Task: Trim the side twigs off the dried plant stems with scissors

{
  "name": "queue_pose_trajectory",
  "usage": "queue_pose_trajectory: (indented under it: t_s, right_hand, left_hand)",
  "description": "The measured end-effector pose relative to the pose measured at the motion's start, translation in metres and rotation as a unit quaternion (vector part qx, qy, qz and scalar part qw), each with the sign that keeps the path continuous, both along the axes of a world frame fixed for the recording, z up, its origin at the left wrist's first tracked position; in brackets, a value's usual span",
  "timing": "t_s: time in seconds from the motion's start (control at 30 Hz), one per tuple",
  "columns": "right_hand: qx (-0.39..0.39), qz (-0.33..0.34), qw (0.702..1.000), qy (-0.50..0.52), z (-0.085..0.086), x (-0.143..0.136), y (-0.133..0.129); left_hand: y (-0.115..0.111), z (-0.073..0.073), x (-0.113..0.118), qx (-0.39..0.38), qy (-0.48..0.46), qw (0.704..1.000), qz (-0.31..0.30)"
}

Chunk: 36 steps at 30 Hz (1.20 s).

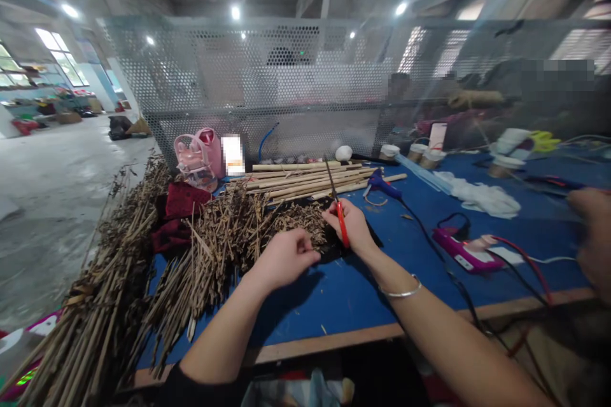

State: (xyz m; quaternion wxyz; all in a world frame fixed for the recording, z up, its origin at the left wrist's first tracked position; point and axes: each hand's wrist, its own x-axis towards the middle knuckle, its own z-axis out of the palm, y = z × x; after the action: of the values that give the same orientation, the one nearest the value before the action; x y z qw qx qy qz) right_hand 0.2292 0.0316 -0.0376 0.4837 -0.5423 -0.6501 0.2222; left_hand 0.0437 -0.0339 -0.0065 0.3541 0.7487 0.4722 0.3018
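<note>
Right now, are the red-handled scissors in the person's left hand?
No, the right hand holds the red-handled scissors, their blades pointing away from the person.

Along the left edge of the table (344,305), a bundle of stems (98,305); right of it, loose stalks (210,248), a bag (191,159) behind. In the middle, a heap of clippings (298,216), left hand (289,257) in front, scissors (342,224) in the right hand (356,227) alongside, sticks (310,181) behind, a screen (248,89) beyond. Rightward, a glue gun (385,186), then gloves (484,196), a power strip (461,252) before them.
</note>
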Motion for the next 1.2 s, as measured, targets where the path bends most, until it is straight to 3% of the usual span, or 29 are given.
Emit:
queue_pose_trajectory:
  t_s: [0.1, 0.17, 0.37, 0.57, 0.77, 0.87, 0.97, 1.07, 1.2]
  right_hand:
    - [-0.003, -0.022, 0.999, 0.025, -0.014, 0.008, 0.002]
    - [-0.012, -0.017, 0.999, 0.031, -0.021, 0.009, 0.001]
    - [-0.016, -0.002, 0.999, 0.027, -0.024, 0.008, -0.002]
    - [-0.016, 0.014, 0.999, 0.028, -0.019, 0.006, -0.007]
    - [-0.015, 0.031, 0.999, 0.016, -0.018, 0.003, -0.011]
    - [-0.016, 0.035, 0.999, 0.007, -0.016, 0.002, -0.013]
    - [-0.02, 0.035, 0.999, 0.001, -0.015, 0.001, -0.014]
    - [-0.024, 0.032, 0.999, -0.009, -0.014, 0.001, -0.016]
    - [-0.025, 0.038, 0.999, -0.025, -0.011, -0.001, -0.021]
  left_hand:
    - [-0.029, 0.004, 0.002, -0.031, 0.12, 0.982, -0.142]
    - [-0.042, -0.001, 0.003, -0.037, 0.156, 0.974, -0.162]
    - [-0.055, -0.02, 0.01, 0.0, 0.194, 0.97, -0.147]
    - [-0.061, -0.017, 0.02, 0.013, 0.239, 0.958, -0.158]
    - [-0.065, -0.021, 0.029, 0.009, 0.283, 0.951, -0.125]
    - [-0.046, -0.018, 0.024, 0.032, 0.21, 0.976, -0.055]
    - [-0.009, -0.012, 0.014, 0.062, 0.061, 0.989, 0.119]
    - [0.028, -0.01, 0.008, 0.008, -0.095, 0.97, 0.224]
    - [0.054, -0.015, 0.013, -0.057, -0.261, 0.93, 0.253]
